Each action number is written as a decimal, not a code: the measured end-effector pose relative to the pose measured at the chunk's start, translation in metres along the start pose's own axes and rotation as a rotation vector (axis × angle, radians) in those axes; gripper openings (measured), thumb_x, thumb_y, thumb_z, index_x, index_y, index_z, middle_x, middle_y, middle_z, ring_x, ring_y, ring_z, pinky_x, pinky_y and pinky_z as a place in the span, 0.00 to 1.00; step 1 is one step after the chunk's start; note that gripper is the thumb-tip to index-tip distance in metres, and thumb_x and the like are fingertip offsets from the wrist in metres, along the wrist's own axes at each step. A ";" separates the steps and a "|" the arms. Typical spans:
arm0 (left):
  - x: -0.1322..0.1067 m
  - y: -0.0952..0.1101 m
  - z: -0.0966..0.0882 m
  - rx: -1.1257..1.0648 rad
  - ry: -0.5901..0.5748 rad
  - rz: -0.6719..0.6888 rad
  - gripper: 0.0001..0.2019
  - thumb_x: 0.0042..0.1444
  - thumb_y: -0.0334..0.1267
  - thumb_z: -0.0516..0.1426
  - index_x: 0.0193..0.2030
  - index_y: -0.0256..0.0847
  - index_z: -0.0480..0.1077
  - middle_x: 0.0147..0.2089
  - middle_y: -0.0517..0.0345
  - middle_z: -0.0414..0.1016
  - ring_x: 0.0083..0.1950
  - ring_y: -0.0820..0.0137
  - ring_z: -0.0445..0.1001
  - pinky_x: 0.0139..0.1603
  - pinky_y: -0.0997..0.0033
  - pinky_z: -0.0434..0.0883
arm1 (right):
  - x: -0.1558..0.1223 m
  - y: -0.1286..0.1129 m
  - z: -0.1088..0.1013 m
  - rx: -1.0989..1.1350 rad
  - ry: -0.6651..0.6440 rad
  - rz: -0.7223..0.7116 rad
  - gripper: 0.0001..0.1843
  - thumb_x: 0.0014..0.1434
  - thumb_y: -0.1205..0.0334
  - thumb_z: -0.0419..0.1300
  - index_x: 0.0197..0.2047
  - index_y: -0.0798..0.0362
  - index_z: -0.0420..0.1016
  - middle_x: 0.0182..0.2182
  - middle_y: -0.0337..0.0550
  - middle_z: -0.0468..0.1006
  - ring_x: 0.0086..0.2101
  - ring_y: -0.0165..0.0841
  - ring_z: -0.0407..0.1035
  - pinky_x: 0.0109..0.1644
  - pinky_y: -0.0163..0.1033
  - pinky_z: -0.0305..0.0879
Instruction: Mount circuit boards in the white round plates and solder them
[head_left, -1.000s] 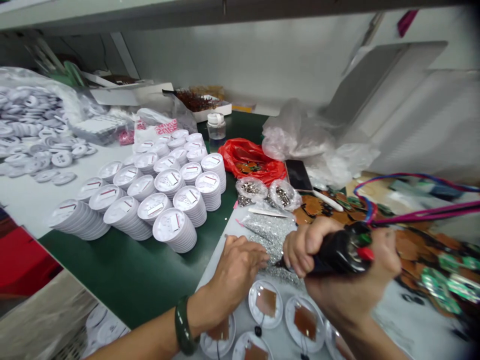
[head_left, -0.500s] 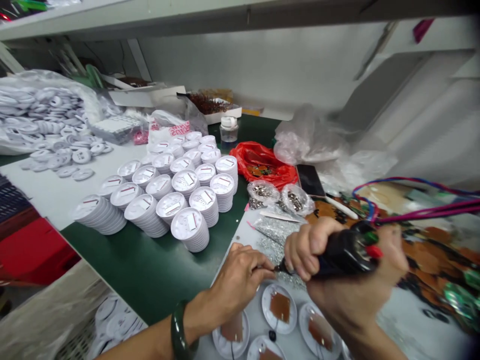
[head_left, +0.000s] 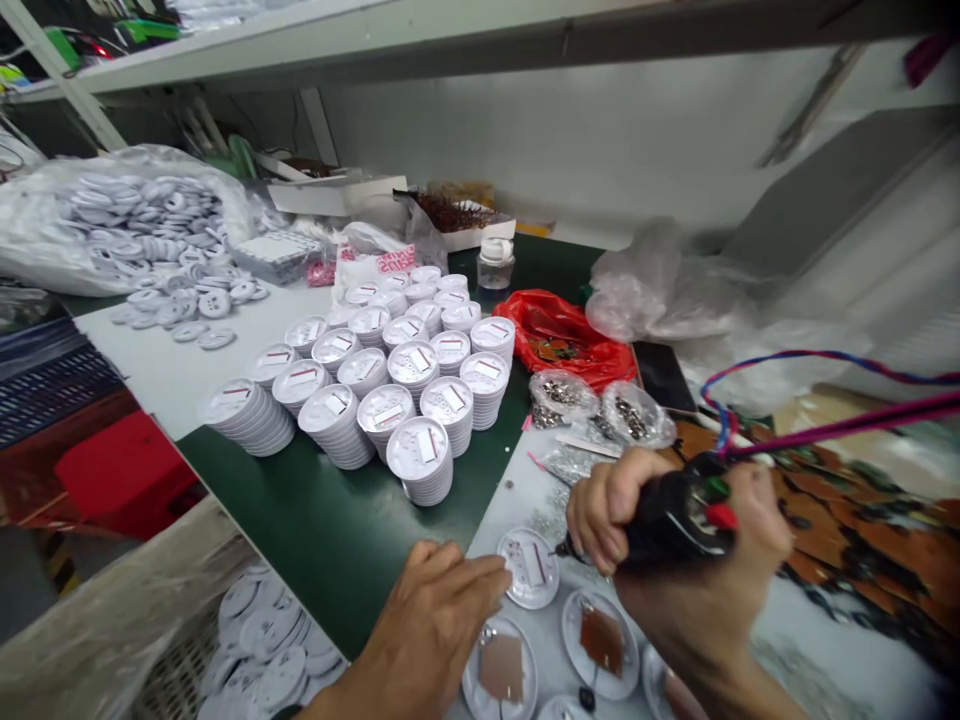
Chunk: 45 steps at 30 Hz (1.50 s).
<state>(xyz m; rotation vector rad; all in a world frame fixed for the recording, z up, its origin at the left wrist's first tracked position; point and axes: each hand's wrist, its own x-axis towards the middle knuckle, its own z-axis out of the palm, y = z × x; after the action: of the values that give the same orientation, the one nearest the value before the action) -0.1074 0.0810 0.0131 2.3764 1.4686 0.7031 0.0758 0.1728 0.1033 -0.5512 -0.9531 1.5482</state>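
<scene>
My right hand (head_left: 675,595) is wrapped around a black electric screwdriver (head_left: 667,525) with a green and a red button on its end. The screwdriver's tip is at the right edge of a white round plastic cover (head_left: 517,580) with a pale strip across it. My left hand (head_left: 442,615) is open, its fingers stretched towards the cover's left edge; whether they touch it is unclear. Closer to me, white discs with brown square boards (head_left: 601,640) lie on the grey work surface, one (head_left: 501,668) beside my left hand.
Stacks of white round covers (head_left: 420,450) stand on the green table. Behind are a red bag (head_left: 562,330) of parts, two clear bags of small metal pieces (head_left: 634,415) and a lidded jar (head_left: 496,265). Brown boards (head_left: 825,540) lie at right. Twisted cables (head_left: 847,425) cross above them.
My left fingers have come out of a pinch at the screwdriver's tip and straightened, the hand lowering. The strip-bearing cover now shows between my hands. The view has swung left.
</scene>
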 end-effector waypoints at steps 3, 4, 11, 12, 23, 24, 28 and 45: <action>-0.012 -0.006 0.000 -0.005 0.014 -0.049 0.14 0.72 0.33 0.49 0.56 0.44 0.74 0.54 0.53 0.81 0.43 0.61 0.74 0.44 0.57 0.66 | 0.000 -0.001 -0.002 -0.020 -0.019 0.005 0.34 0.60 0.33 0.53 0.21 0.53 0.77 0.12 0.39 0.65 0.14 0.31 0.59 0.17 0.36 0.57; -0.013 -0.008 0.000 -0.017 0.025 -0.070 0.14 0.72 0.32 0.49 0.56 0.44 0.74 0.54 0.53 0.81 0.45 0.61 0.74 0.47 0.57 0.66 | 0.001 -0.002 -0.003 -0.027 -0.019 0.007 0.34 0.60 0.33 0.53 0.22 0.53 0.77 0.12 0.39 0.65 0.14 0.31 0.59 0.17 0.36 0.57; 0.020 0.002 -0.009 -0.232 -0.025 -0.082 0.13 0.71 0.31 0.50 0.51 0.46 0.75 0.48 0.54 0.80 0.45 0.62 0.75 0.51 0.60 0.70 | -0.003 -0.018 -0.016 -0.077 0.020 0.016 0.34 0.60 0.32 0.53 0.21 0.52 0.77 0.12 0.40 0.65 0.14 0.31 0.60 0.18 0.37 0.60; 0.031 0.004 -0.010 -0.237 -0.023 -0.079 0.13 0.71 0.31 0.50 0.50 0.45 0.76 0.46 0.54 0.80 0.44 0.62 0.75 0.50 0.60 0.71 | -0.005 -0.021 -0.020 -0.084 0.029 0.016 0.34 0.60 0.32 0.53 0.21 0.52 0.77 0.12 0.41 0.65 0.14 0.32 0.60 0.18 0.37 0.60; 0.196 0.035 0.034 -0.047 -0.066 0.091 0.10 0.68 0.30 0.55 0.38 0.38 0.78 0.38 0.54 0.77 0.42 0.64 0.75 0.47 0.63 0.71 | -0.041 -0.070 -0.090 -0.100 0.186 -0.039 0.35 0.58 0.30 0.51 0.20 0.52 0.78 0.10 0.42 0.65 0.13 0.32 0.60 0.16 0.37 0.60; 0.209 0.040 0.042 -0.033 -0.072 0.123 0.10 0.68 0.30 0.55 0.39 0.39 0.78 0.39 0.54 0.78 0.43 0.64 0.75 0.48 0.63 0.71 | -0.044 -0.075 -0.096 -0.099 0.179 -0.036 0.35 0.58 0.30 0.52 0.21 0.52 0.78 0.10 0.43 0.65 0.13 0.32 0.60 0.17 0.37 0.60; 0.251 0.062 0.075 0.057 -0.083 0.202 0.07 0.67 0.31 0.58 0.39 0.38 0.78 0.42 0.53 0.78 0.48 0.61 0.75 0.52 0.58 0.71 | -0.056 -0.091 -0.114 -0.119 0.123 -0.016 0.34 0.57 0.29 0.53 0.24 0.51 0.80 0.12 0.43 0.67 0.15 0.33 0.62 0.20 0.39 0.63; 0.273 0.106 0.132 0.186 -0.125 0.482 0.07 0.66 0.34 0.59 0.42 0.32 0.77 0.45 0.42 0.77 0.52 0.52 0.71 0.53 0.53 0.65 | -0.066 -0.095 -0.123 -0.036 0.218 -0.076 0.35 0.58 0.30 0.53 0.22 0.52 0.80 0.10 0.42 0.66 0.13 0.31 0.60 0.17 0.36 0.59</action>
<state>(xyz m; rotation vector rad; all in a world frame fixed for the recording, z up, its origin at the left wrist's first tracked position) 0.1448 0.2794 0.0220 2.8984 0.9499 0.5191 0.2417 0.1410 0.1024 -0.6866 -0.8274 1.3740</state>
